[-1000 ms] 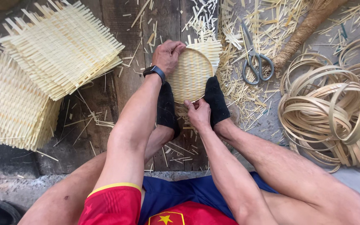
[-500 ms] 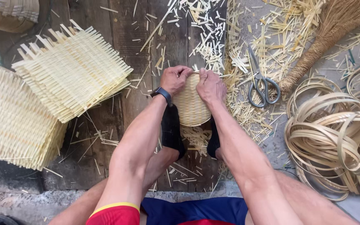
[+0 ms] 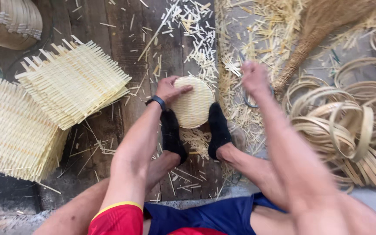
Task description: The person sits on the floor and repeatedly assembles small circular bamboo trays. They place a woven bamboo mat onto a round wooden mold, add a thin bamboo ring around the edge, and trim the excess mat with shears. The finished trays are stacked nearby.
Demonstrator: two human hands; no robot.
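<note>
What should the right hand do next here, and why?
Probably close on the scissors and lift them. The right hand is over their handles, blurred, so its grip cannot be told, while the left hand presses the round woven disc, which both socked feet pinch upright. Its edge looks ready for trimming.

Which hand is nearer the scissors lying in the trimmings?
Right. The right hand is directly over the scissors, hiding their upper part. The left hand is off to their left, resting on the round woven disc.
</note>
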